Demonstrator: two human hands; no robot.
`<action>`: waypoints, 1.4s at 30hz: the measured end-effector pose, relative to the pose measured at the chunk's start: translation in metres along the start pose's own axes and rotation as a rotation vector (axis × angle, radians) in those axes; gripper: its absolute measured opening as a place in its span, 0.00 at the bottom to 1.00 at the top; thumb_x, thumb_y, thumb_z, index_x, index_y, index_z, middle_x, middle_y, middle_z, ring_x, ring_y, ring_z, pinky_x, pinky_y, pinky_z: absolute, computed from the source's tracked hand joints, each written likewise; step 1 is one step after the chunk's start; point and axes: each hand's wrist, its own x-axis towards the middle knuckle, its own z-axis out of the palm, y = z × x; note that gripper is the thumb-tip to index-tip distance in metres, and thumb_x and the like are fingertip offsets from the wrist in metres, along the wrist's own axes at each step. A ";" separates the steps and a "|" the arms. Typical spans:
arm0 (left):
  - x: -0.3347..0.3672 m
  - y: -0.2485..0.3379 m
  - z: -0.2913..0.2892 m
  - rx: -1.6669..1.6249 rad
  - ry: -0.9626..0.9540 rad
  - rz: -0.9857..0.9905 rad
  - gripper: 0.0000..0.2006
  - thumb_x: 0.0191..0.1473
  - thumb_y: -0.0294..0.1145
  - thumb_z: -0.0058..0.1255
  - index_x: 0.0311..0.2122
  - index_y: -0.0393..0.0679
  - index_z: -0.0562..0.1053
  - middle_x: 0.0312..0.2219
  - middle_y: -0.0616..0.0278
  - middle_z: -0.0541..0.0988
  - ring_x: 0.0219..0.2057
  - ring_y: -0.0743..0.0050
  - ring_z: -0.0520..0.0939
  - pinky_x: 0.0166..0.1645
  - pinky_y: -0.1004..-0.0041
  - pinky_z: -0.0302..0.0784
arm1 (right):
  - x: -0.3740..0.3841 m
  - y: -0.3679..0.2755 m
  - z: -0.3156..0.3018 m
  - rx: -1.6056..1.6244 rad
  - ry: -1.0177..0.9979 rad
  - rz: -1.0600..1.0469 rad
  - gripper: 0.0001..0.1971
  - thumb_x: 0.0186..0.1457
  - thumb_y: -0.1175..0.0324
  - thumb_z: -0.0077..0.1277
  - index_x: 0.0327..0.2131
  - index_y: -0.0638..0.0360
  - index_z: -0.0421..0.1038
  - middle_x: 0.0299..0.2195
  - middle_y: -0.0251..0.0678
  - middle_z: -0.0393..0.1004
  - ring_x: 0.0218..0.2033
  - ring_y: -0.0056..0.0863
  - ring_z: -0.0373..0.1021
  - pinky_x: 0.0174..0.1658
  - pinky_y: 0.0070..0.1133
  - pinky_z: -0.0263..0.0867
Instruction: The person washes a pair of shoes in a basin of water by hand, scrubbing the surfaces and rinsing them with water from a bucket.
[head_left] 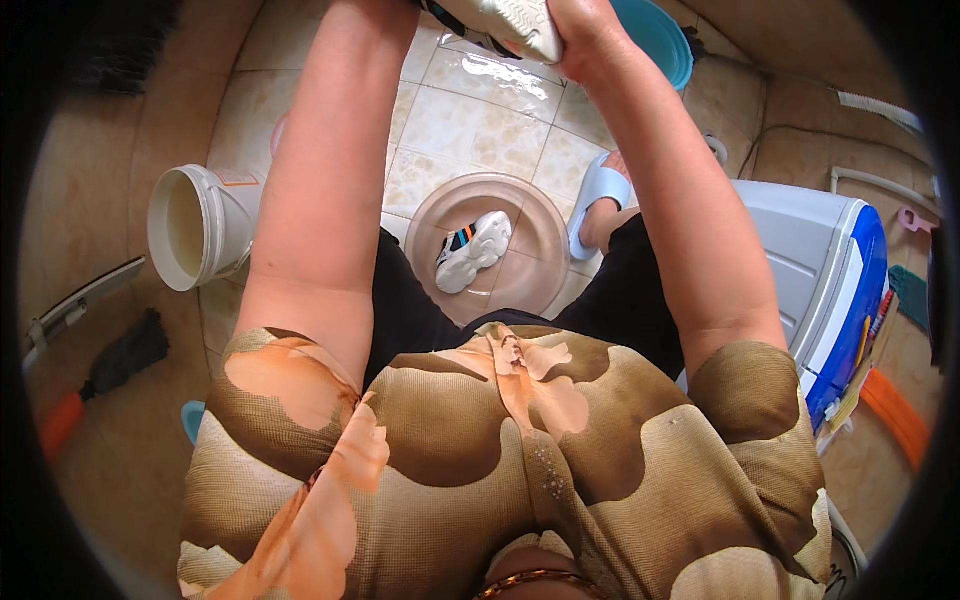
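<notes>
The tiled floor (470, 130) spreads under everything, wet and shining toward the top of the view, with a grey and blue machine (795, 255) standing to the right of the person's right arm. Left of the left arm is a white bucket (215, 225), its mouth turned to the side. Between the person's legs sits a round brownish basin (421, 215), and at top right, past the right wrist, a blue tub (680, 45) shows in part. One shoe, the soaking shoe (474, 252), lies in the basin, closer to the body than the hands are; its long axis slants from upper right to lower left, its pale sole facing right. The other, the raised shoe (522, 25), is up between the wrists at the upper edge, its long axis running from upper left down to lower right, its sole largely uppermost. The right hand (583, 30) touches its lower end and is the nearer one visible; its fingers are hidden, so their grip cannot be told. The left hand lies beyond the edge, its state unseen.
</notes>
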 end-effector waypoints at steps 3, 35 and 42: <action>0.000 0.006 -0.011 -0.043 -0.096 -0.022 0.11 0.54 0.41 0.40 0.23 0.50 0.67 0.16 0.71 0.64 0.22 0.72 0.66 0.35 0.69 0.65 | 0.001 0.005 0.004 0.004 -0.007 -0.001 0.10 0.58 0.70 0.42 0.38 0.66 0.69 0.34 0.38 0.74 0.33 0.27 0.73 0.39 0.23 0.70; -0.018 -0.032 0.035 0.066 0.003 -0.097 0.22 0.60 0.46 0.40 0.49 0.37 0.68 0.39 0.53 0.77 0.43 0.58 0.77 0.51 0.63 0.72 | 0.012 -0.002 -0.010 0.187 -0.106 -0.054 0.07 0.54 0.75 0.45 0.36 0.66 0.70 0.30 0.36 0.73 0.29 0.24 0.71 0.35 0.20 0.70; -0.028 -0.009 0.017 0.006 -0.112 -0.188 0.16 0.57 0.46 0.40 0.34 0.46 0.76 0.24 0.64 0.71 0.28 0.72 0.68 0.44 0.67 0.67 | -0.016 0.001 0.033 -0.024 0.186 -0.029 0.12 0.56 0.68 0.40 0.32 0.66 0.72 0.30 0.37 0.74 0.30 0.26 0.70 0.36 0.24 0.66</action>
